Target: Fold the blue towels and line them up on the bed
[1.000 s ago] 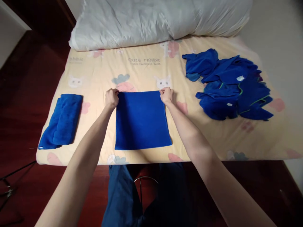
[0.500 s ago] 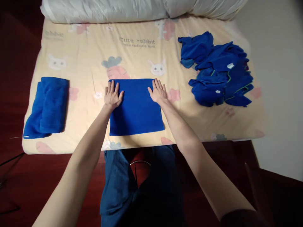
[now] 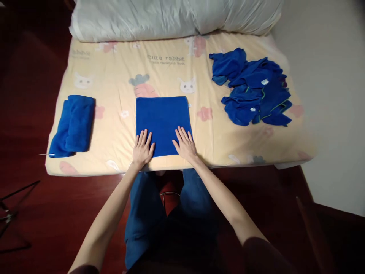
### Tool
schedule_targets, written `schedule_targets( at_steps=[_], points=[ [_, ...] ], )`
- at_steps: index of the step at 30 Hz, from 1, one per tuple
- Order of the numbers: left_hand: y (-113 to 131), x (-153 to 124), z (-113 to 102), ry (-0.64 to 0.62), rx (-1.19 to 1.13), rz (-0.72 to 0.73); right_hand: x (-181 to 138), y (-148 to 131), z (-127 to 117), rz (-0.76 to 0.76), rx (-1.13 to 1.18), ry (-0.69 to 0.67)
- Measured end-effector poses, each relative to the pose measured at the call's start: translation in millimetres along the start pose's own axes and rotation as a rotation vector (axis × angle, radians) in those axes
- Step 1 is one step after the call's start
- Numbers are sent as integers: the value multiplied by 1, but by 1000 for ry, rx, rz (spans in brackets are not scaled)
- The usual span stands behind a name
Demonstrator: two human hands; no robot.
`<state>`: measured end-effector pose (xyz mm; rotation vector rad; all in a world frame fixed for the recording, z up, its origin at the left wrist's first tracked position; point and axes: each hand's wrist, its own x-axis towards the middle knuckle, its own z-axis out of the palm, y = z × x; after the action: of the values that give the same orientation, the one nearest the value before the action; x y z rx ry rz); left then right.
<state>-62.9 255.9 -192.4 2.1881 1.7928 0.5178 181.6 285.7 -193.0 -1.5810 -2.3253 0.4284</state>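
A folded blue towel (image 3: 162, 116) lies flat in the middle of the cream cartoon-print mattress (image 3: 119, 91). My left hand (image 3: 143, 148) rests flat on the towel's near left corner, fingers spread. Flat on its near right corner lies my right hand (image 3: 184, 144), fingers also apart. Neither hand grips anything.
A folded stack of blue towels (image 3: 72, 125) sits at the mattress's left side. A loose heap of blue towels (image 3: 252, 91) lies at the right. A white rolled duvet (image 3: 176, 17) runs along the far edge. Dark red floor surrounds the mattress; my knees are below its near edge.
My hands let go of the towel's far corners, flattened, and slid down the towel from its far edge to its near edge.
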Motion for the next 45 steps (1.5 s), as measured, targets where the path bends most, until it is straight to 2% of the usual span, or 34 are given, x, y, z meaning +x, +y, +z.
schedule_targets(
  at_steps=[5,11,15,19,24,27,29,33,38,45],
  points=[
    [-9,-33,-13,29,43,-71,-29,19,-12,51,-13,49],
    [-13,-100,-23,52,62,-127,-86,39,-21,125,14,108],
    [-21,-124,-28,41,20,-155,-102,45,-32,138,56,141],
    [-22,-120,-33,80,2,-164,-99,37,-39,102,66,193],
    [-14,-99,-33,94,17,-79,-83,27,-31,-19,212,129],
    [-15,-83,-29,40,-78,-27,-74,25,-23,46,289,129],
    [-18,-74,-25,37,-154,-30,-71,24,-19,134,324,177],
    [-24,-64,-17,110,-241,-160,-68,28,-14,239,405,250],
    [-25,-63,-14,196,-323,-218,-64,40,-11,235,541,264],
    [-24,-66,-16,214,-349,-299,-69,38,-11,296,580,288]
  ],
)
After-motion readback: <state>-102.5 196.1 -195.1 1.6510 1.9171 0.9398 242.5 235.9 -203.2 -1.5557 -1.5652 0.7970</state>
